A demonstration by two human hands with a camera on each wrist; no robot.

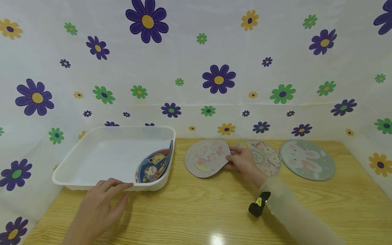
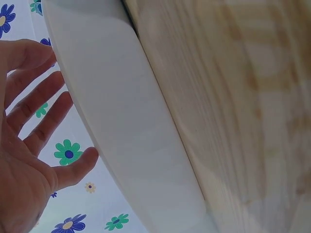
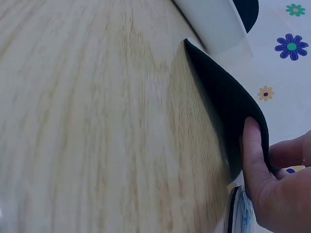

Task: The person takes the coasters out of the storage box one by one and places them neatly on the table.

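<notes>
My right hand point(image 1: 245, 164) pinches the right edge of a pale pink round mat point(image 1: 205, 158) printed with a moon and an animal figure. That edge is bent up off the wooden table; in the right wrist view, the mat's black underside point(image 3: 221, 92) shows, with fingers on both sides of it. My left hand point(image 1: 99, 204) touches the front rim of a white plastic tray point(image 1: 111, 187), its fingers loosely spread, as the left wrist view also shows. Inside the tray, a dark blue cartoon-print round mat point(image 1: 151, 170) leans bent against the right wall.
Right of the pink mat lie a floral round mat point(image 1: 264, 156), partly behind my right hand, and a grey-green rabbit-print mat point(image 1: 307, 160). A white flower-print sheet point(image 1: 183, 61) rises behind the wooden table point(image 1: 220, 211). A black wrist strap point(image 1: 259, 204) sits on the right wrist.
</notes>
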